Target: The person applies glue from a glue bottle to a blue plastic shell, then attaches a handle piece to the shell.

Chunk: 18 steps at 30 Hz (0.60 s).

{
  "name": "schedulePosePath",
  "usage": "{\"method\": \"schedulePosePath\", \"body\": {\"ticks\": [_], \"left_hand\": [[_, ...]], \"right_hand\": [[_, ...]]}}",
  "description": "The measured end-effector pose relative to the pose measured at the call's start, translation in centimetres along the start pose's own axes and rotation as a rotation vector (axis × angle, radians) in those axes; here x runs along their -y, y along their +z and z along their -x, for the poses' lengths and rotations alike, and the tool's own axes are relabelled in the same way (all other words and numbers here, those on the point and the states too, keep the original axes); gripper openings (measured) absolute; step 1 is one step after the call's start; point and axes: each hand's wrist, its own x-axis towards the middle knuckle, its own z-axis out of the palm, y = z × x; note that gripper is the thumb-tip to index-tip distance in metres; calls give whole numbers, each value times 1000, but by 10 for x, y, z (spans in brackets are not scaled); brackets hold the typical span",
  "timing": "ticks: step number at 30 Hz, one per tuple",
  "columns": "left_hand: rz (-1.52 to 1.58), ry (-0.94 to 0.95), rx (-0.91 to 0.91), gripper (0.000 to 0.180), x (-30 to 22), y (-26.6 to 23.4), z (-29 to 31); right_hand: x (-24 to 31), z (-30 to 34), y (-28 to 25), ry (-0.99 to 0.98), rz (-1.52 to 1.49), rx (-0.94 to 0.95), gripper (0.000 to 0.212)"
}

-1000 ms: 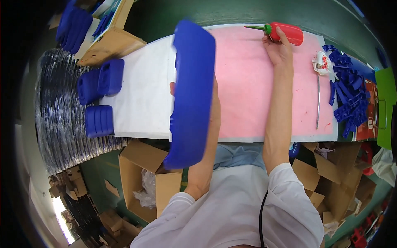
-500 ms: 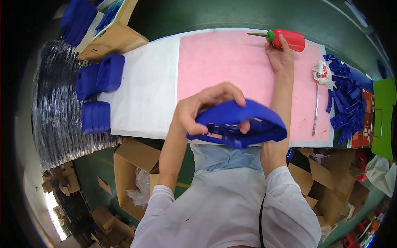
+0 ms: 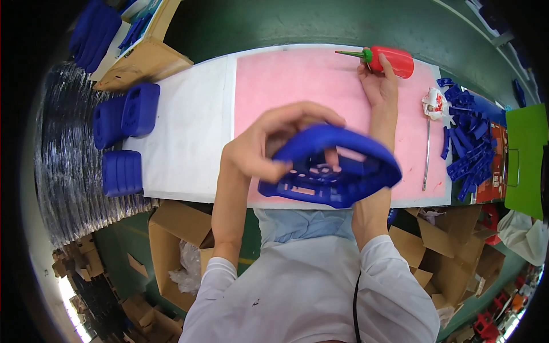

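A blue plastic housing [image 3: 343,191] with cut-out openings is held up over the near edge of the table by my left hand [image 3: 280,137]. My fingers wrap over its top and the thumb presses its left end; its hollow inner side faces me, and some motion blur softens it. Farther off on the right, my right hand [image 3: 380,80] grips a red squeeze bottle [image 3: 399,63]. The bottle lies sideways, its thin green nozzle aimed left. Pink sheeting [image 3: 297,74] on the table lies beneath both hands.
Several blue housings [image 3: 140,108] stand at the table's left end. To the right are a heap of small blue parts [image 3: 472,137], a metal rod [image 3: 426,160] and a crumpled white wrapper [image 3: 434,104]. Cardboard boxes [image 3: 180,228] sit below the near edge.
My left hand has tilted the housing, so more of its inner side shows. The right hand still holds the bottle over the far right. The whole view has shifted slightly.
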Motion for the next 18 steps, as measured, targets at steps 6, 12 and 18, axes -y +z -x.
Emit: {"method": "schedulePosePath", "body": {"ticks": [6, 12, 18], "left_hand": [[283, -1, -745, 66, 41, -54, -11], [175, -100, -865, 59, 67, -88, -9], [-753, -43, -817, 51, 98, -124, -23]], "right_hand": [[-1, -5, -5, -145, 76, 81, 34], [1, 3, 2, -371, 170, 66, 50], [-1, 6, 7, -375, 319, 157, 56]]}}
